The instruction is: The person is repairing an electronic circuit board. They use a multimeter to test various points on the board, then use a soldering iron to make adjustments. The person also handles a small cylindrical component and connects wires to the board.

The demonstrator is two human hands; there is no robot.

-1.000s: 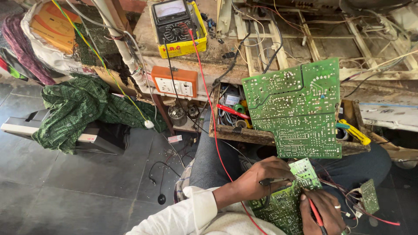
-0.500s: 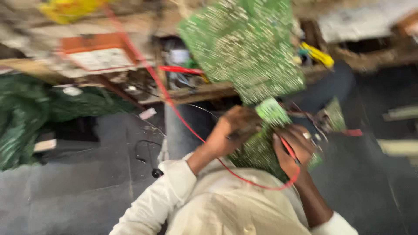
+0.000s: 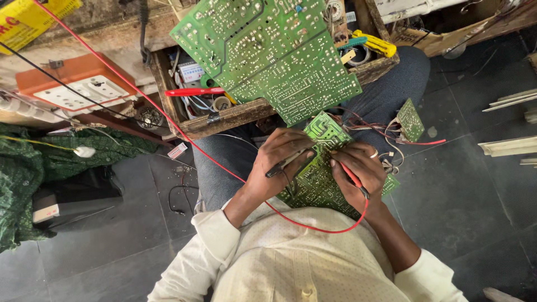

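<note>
A green circuit board (image 3: 316, 180) lies on my lap, solder side up. My left hand (image 3: 276, 162) grips a black test probe (image 3: 288, 161), its tip resting on the board. My right hand (image 3: 358, 172) pinches a red test probe (image 3: 350, 174) against the same board; its red lead (image 3: 313, 226) loops under my wrists. A ring sits on one right finger. Above my hands a larger green circuit board (image 3: 268, 47) leans on a wooden tray (image 3: 235, 114). A small green board (image 3: 410, 119) hangs on thin coloured wires beside my right knee.
An orange and white socket box (image 3: 78, 89) sits at the upper left, with a yellow meter (image 3: 33, 19) above it. A red-handled tool (image 3: 194, 91) and a yellow tool (image 3: 373, 45) lie in the tray. Green cloth (image 3: 33, 168) covers a box on the left. Dark floor tiles (image 3: 475, 212) lie around me.
The camera has tilted down and moved closer, so my hands and the lap board now sit mid-frame. Both hands kept their probes on the board throughout.
</note>
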